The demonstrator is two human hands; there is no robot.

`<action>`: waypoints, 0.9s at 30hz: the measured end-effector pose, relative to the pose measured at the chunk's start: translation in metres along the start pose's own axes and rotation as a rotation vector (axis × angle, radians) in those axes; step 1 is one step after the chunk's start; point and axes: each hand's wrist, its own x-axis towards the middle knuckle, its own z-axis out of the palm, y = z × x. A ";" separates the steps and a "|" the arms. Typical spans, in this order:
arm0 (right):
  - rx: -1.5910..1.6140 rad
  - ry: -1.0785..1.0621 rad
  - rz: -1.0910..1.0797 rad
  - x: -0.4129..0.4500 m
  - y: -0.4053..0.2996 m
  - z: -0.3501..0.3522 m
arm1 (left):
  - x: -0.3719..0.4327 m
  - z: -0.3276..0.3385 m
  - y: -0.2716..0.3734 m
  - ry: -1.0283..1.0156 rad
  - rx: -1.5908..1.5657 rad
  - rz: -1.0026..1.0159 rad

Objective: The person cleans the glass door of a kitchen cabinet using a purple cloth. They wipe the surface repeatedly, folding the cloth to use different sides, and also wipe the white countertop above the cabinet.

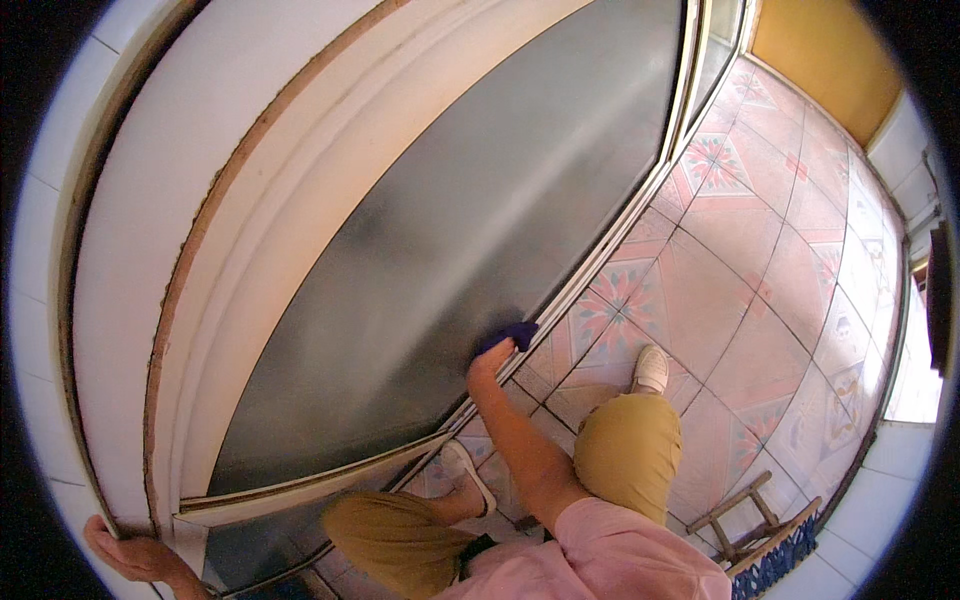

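My right hand (495, 358) holds a dark blue cloth (517, 335) flat against a grey glass panel (480, 217), close to the panel's lower metal frame (570, 281). The fingers are partly covered by the cloth. At the lower left, my left hand (131, 553) grips the edge of the white door or window surround (120, 360), with its fingertips at the outer side. The glass looks dull, with a pale streak of reflected light running across it.
A patterned pink tile floor (720, 247) lies along the panel. My feet, in light shoes (651, 367), stand near the frame. A small wooden stool or chair with a woven seat (776, 555) is at the lower right. A yellow panel (829, 64) is at the upper right.
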 end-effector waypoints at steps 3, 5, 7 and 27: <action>-0.313 0.181 -0.210 0.056 0.039 0.025 | -0.010 0.026 0.009 0.012 -0.017 -0.052; -0.194 -0.114 -0.083 0.022 0.030 0.014 | -0.015 0.009 0.003 -0.001 0.095 0.002; 0.453 -0.060 0.089 0.004 0.010 -0.005 | -0.011 0.003 0.006 0.022 0.108 0.055; 0.952 0.149 -1.118 -0.369 -0.103 -0.262 | 0.012 -0.007 0.055 0.196 -0.213 0.137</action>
